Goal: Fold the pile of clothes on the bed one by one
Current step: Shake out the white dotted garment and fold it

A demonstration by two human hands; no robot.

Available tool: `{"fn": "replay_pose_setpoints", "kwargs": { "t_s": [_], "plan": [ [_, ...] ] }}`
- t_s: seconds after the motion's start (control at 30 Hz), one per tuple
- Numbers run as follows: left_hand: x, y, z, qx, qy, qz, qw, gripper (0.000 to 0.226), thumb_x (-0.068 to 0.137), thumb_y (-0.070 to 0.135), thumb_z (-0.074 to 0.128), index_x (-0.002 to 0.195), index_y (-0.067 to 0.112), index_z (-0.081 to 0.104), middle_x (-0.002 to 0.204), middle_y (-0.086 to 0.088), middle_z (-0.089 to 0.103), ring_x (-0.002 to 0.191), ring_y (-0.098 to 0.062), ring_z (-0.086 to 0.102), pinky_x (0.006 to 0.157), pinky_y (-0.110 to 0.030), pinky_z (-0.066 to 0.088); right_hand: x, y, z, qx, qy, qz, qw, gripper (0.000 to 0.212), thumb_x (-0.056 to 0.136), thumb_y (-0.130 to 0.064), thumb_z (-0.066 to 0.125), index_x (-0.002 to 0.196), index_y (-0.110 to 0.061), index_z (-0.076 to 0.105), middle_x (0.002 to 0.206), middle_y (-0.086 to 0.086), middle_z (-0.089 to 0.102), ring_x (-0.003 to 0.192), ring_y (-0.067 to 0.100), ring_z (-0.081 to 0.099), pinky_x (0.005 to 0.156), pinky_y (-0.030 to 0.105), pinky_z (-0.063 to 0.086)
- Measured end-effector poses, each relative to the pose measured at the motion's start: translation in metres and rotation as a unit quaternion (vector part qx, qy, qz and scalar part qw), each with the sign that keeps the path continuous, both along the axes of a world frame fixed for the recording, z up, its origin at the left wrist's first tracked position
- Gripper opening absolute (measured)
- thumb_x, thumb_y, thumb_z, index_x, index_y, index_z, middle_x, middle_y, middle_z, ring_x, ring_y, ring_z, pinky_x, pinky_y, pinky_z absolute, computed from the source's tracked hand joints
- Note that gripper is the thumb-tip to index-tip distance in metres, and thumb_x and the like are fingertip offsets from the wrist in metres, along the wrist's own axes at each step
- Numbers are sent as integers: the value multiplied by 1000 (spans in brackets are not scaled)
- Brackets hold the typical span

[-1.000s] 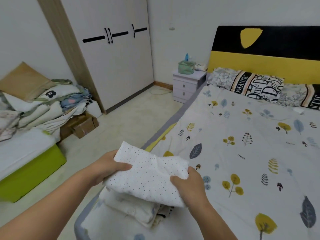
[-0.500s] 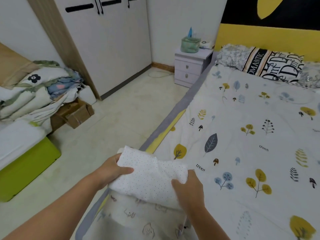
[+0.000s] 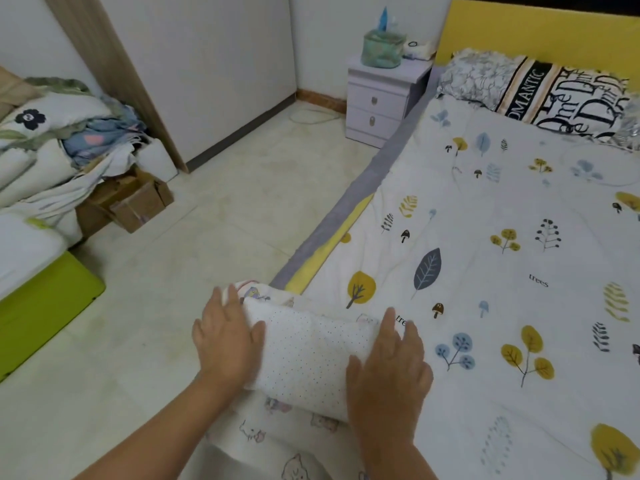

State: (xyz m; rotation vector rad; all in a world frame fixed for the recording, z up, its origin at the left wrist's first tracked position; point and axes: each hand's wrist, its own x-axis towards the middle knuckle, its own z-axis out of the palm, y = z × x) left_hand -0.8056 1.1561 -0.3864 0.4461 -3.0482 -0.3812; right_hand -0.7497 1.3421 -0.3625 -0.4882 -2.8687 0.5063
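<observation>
Head view, looking down at the near corner of the bed with the white leaf-and-tree printed sheet (image 3: 485, 237). Folded white cotton garment with small dark dots (image 3: 304, 358) lies on top of a folded white cloth printed with little cartoon animals (image 3: 277, 434), both at the bed's near left edge. My left hand (image 3: 225, 341) rests flat on the dotted garment's left end, fingers straight and spread, gripping nothing. My right hand (image 3: 388, 368) rests flat on its right end, fingers likewise extended, thumb lying along the fabric. Neither hand pinches the cloth. Left of the bed, across the pale tiled floor (image 3: 207, 237), a heap of rumpled bedding (image 3: 62, 147) sits over a brown cardboard box (image 3: 135, 202). Beyond the bed's left edge, near its head, stands a pale lilac two-drawer nightstand (image 3: 377, 105) bearing a green tissue holder (image 3: 382, 48).
</observation>
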Motion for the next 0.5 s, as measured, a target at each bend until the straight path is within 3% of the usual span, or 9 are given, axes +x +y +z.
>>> {"fn": "replay_pose_setpoints", "kwargs": {
  "t_s": [0.07,0.1,0.2,0.23,0.33,0.4,0.5],
  "plan": [
    [7,14,-7,-42,85,-112,989,61,87,40,46,140,12,34,145,-17,37,133,-31,26,103,-58,27,3,-16,-4,22,62,80,995,73,67,-30,67,133,-8,42,134,24,44,122,32,40,93,49,42],
    [10,20,-12,-50,77,-161,983,59,86,43,39,138,15,36,143,-15,41,132,-30,27,102,-58,28,4,-25,-8,35,64,125,990,65,74,-31,54,134,-10,40,139,21,38,127,30,36,101,47,33],
    [15,26,-32,-38,-53,-210,976,60,94,53,15,141,20,30,148,-7,36,134,-30,27,104,-56,27,6,-35,-35,50,-6,192,980,59,80,-36,32,132,-10,44,143,11,34,130,27,33,110,46,11],
    [15,27,-37,-32,-93,-214,972,70,92,60,3,145,18,21,151,-5,25,137,-32,25,105,-54,24,6,-32,-44,44,-35,196,979,59,84,-39,29,130,-9,49,141,12,37,129,29,34,110,47,8],
    [15,25,-51,8,-134,-225,965,100,58,78,-33,139,21,-21,144,7,-25,143,-22,-11,107,-41,-14,6,-17,-63,39,-76,200,976,64,97,-45,9,128,-10,53,136,17,51,128,29,36,109,50,7],
    [15,26,-51,21,-135,-219,966,103,48,78,-39,133,22,-26,139,10,-32,141,-18,-19,104,-37,-20,5,-14,-63,41,-63,202,977,61,90,-46,23,126,-11,57,133,16,54,128,28,35,109,49,6],
    [11,28,-45,23,-163,-215,963,107,43,78,-41,133,21,-27,147,9,-27,143,-19,-16,107,-37,-18,1,-17,-61,61,-35,188,980,62,76,-44,32,117,-11,65,127,16,59,124,27,38,107,48,11]
  ]
}}
